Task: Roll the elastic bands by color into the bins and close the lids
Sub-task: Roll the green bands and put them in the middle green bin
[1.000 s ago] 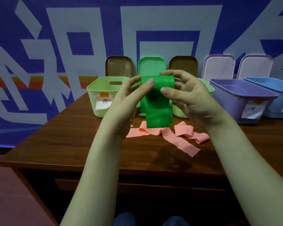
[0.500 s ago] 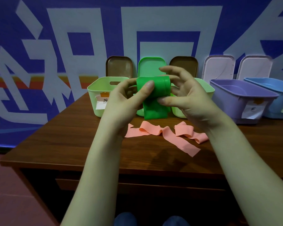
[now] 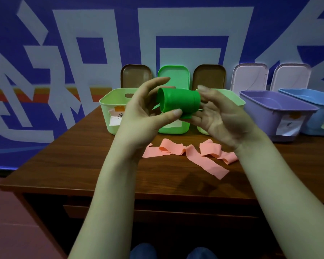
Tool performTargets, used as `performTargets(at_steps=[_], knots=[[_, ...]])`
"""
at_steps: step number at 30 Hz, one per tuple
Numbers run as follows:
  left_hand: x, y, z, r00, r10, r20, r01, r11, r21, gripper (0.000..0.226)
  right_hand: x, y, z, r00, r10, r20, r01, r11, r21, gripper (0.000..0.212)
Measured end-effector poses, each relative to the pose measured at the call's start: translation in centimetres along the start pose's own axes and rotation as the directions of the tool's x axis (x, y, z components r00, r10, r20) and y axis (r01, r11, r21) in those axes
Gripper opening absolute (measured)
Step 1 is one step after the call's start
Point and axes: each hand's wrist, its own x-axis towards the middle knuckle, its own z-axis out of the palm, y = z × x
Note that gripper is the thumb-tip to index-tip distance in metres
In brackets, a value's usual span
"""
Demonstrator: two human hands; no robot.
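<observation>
Green elastic band [image 3: 178,100], wound into a fat roll with only a short tail showing beneath, is held in the air above the wooden table [image 3: 82,156], just in front of the bright green bin [image 3: 173,129], probably so it can drop into the matching colour. The left hand [image 3: 144,116] pinches one end between thumb and fingers while the right hand [image 3: 219,116] clasps the other, likely to stop the springy coil unwinding. The salmon-pink band [image 3: 191,154] lies loose on the table below, seemingly next in line.
</observation>
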Motion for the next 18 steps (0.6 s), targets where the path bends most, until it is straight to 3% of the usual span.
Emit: performTargets(at_steps=[5, 11, 18], knots=[[0.04, -0.54, 0.14, 0.999, -0.04, 0.018, 0.04, 0.999, -0.005, 0.064, 0.26, 0.44, 0.24, 0.995, -0.062, -0.073, 0.055, 0.995, -0.088, 0.045], [-0.03, -0.21, -0.03, 0.985, -0.143, 0.093, 0.14, 0.989, 0.039, 0.051, 0.27, 0.38, -0.19, 0.986, -0.112, -0.123, 0.102, 0.991, -0.085, 0.039], [0.68, -0.71, -0.2, 0.985, -0.165, 0.052, 0.163, 0.986, 0.024, 0.039, 0.4, 0.63, -0.54, 0.985, -0.085, -0.151, 0.072, 0.993, -0.091, 0.042]])
